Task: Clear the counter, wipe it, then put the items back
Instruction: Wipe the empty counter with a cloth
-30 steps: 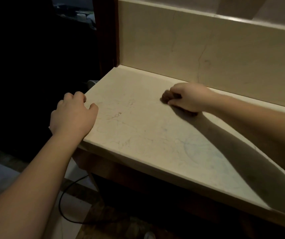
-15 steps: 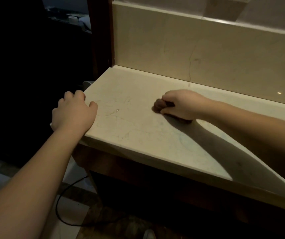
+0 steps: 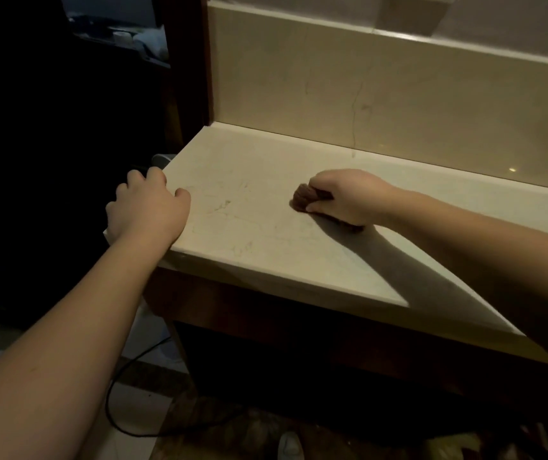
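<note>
A pale marble counter point(image 3: 266, 247) runs from centre to right, with nothing standing on it. My right hand point(image 3: 345, 197) grips a bunched brown cloth point(image 3: 304, 198) and presses it onto the counter's middle; only the cloth's front end shows past my fingers. My left hand point(image 3: 148, 207) rests on the counter's left corner, its fingers curled over the left edge and its thumb on top. My right arm casts a long shadow over the counter's right half.
A marble backsplash point(image 3: 365, 94) rises behind the counter. A dark wooden post point(image 3: 193, 61) stands at the back left corner, with a dim room beyond. A black cable point(image 3: 123, 393) loops on the tiled floor below. A dark cabinet front sits under the counter.
My right hand has slid the cloth toward me and slightly left across the counter. My left hand has stayed on the left corner.
</note>
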### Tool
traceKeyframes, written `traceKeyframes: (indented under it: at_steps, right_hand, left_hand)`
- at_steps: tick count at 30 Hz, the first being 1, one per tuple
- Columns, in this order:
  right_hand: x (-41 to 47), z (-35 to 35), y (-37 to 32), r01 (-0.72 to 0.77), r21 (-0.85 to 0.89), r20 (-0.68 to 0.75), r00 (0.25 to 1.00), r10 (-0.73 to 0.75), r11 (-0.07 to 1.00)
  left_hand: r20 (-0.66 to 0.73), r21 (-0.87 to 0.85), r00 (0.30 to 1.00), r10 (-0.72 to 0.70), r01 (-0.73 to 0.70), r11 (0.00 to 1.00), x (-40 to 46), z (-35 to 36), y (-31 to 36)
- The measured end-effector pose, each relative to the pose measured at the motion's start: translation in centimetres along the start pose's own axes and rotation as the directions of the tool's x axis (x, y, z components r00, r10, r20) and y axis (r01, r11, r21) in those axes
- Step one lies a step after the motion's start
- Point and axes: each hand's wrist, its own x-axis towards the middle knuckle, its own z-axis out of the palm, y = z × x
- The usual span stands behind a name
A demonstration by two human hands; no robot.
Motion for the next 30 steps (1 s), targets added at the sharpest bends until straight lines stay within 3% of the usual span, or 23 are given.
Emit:
traceKeyframes:
  at_steps: [5,13,22,30]
  right_hand:
    - [-7.7,0.4,-2.6,0.203,0.119,0.072,0.975,-0.212,0.972]
    - [0.3,0.2,-1.2,-0.086,0.013,0.021,0.996,0.085,0.996]
    - [-10.4,0.8,-3.9,0.136,0.121,0.055,0.988,-0.144,0.983]
    - [-2.6,0.6,-6.2,0.070,0.071,0.028,0.997,-0.073,0.995]
  left_hand:
    - [0.020,-0.007,1.000,-0.016,0.017,1.000,0.1,0.0,0.0]
    - [0.000,-0.021,1.000,-0.004,0.004,1.000,0.2,0.3,-0.2]
    - [-0.012,-0.028,1.000,0.001,-0.001,1.000,0.5,0.8,-0.5]
    - [-0.016,-0.027,1.000,0.021,-0.021,0.999,0.2,0.3,-0.5]
